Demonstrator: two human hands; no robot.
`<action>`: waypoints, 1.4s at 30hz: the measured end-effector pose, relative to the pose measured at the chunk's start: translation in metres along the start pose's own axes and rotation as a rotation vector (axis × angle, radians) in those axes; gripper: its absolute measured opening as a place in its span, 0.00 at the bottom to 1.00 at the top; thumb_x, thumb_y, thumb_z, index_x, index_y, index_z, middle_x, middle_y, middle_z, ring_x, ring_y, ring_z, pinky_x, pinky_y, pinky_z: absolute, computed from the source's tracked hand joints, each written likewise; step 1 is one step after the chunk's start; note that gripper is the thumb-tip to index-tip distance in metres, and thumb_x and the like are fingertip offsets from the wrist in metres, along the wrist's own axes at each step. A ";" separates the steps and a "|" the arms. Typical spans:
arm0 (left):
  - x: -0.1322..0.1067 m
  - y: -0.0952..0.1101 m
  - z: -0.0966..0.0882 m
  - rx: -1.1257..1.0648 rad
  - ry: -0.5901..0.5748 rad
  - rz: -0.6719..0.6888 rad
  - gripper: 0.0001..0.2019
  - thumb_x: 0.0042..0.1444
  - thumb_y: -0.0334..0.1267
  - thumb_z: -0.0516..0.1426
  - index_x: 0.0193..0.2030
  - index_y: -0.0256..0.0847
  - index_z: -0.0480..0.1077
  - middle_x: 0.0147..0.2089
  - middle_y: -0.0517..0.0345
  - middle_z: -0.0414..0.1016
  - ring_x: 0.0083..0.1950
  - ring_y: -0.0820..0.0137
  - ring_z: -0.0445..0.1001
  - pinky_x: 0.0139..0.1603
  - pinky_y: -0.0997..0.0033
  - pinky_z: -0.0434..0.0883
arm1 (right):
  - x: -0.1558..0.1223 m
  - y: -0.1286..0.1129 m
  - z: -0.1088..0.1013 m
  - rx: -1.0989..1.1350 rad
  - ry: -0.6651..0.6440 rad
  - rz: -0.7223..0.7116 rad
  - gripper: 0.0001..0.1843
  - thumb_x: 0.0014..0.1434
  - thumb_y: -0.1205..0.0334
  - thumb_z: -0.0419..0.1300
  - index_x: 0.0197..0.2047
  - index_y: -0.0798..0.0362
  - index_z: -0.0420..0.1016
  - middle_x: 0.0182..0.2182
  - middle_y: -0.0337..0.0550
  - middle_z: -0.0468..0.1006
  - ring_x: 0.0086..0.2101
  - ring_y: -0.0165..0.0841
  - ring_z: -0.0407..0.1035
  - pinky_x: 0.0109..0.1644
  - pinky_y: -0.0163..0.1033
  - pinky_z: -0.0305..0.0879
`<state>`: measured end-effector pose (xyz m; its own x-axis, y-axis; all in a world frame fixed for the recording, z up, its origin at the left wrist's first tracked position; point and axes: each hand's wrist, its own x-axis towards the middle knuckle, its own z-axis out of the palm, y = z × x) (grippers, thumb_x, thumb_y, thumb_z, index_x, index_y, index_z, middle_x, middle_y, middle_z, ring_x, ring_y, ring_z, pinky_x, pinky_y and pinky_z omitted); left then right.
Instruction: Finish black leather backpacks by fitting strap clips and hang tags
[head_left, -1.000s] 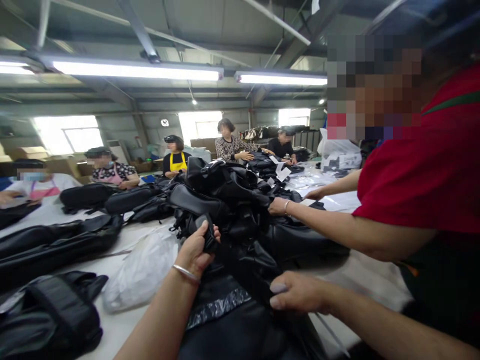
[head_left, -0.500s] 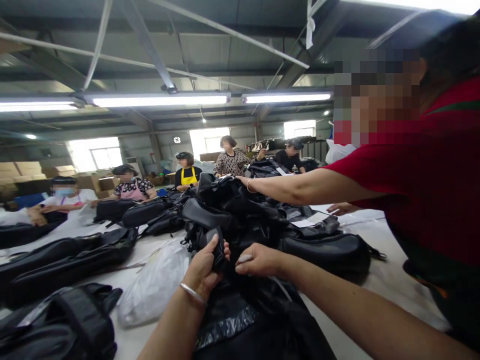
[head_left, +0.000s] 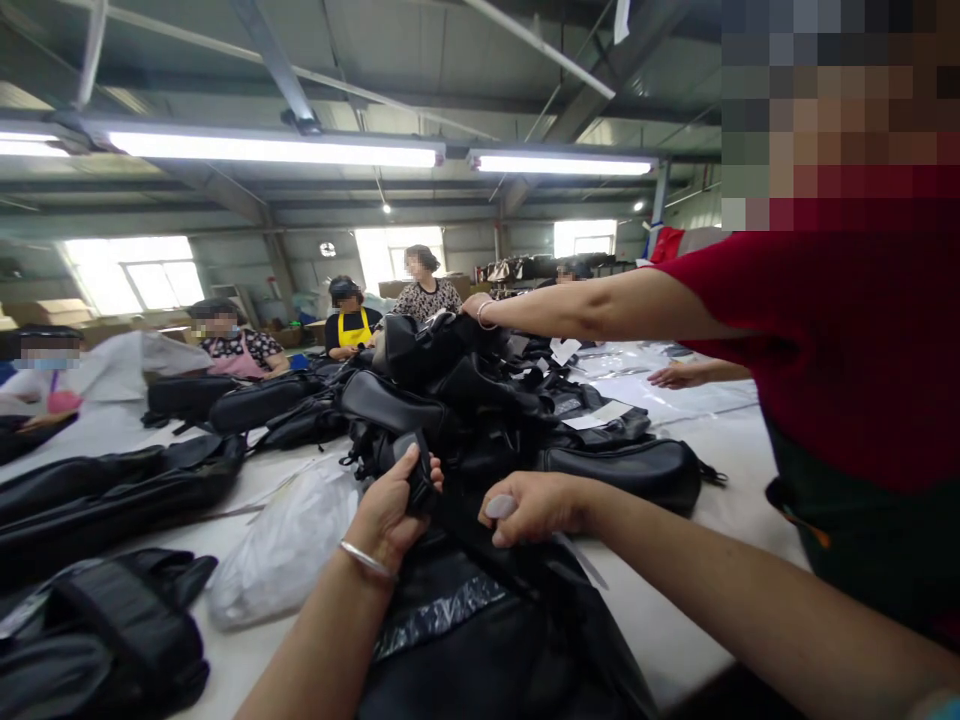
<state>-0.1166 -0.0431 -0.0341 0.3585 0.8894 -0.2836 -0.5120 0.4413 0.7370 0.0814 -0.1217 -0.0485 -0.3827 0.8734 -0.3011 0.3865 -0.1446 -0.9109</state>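
A heap of black leather bags (head_left: pixel 465 400) covers the middle of a white table (head_left: pixel 675 640). My left hand (head_left: pixel 390 505), a silver bangle on its wrist, is closed round a black strap end (head_left: pixel 418 470) of the bag in front of me. My right hand (head_left: pixel 529 505) is curled and pinches the black material of the same bag (head_left: pixel 480 620) just right of the left hand. What lies under its fingers is hidden.
A person in a red top (head_left: pixel 847 340) stands close on the right, one hand (head_left: pixel 474 305) on top of the heap, the other (head_left: pixel 675 375) on the table. Long black bags (head_left: pixel 112 490) and a white plastic bag (head_left: pixel 285 545) lie left. Several seated people work at the far side.
The red-topped person's arm rose from the heap's side to its top. My right hand moved up from the lower bag to beside my left hand, which kept its grip.
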 end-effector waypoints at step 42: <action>-0.091 -0.101 -0.045 0.265 -0.048 -0.505 0.10 0.53 0.39 0.64 0.33 0.34 0.70 0.25 0.52 0.77 0.23 0.68 0.76 0.24 0.74 0.73 | -0.016 0.070 0.051 -1.127 0.495 -0.568 0.10 0.60 0.58 0.54 0.42 0.52 0.72 0.33 0.42 0.75 0.31 0.34 0.69 0.31 0.38 0.57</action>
<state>-0.1328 -0.1634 -0.1099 0.5460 0.5670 -0.6168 -0.0570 0.7596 0.6478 0.0719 -0.1698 -0.1218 -0.4709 0.7935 0.3854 0.8402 0.5366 -0.0781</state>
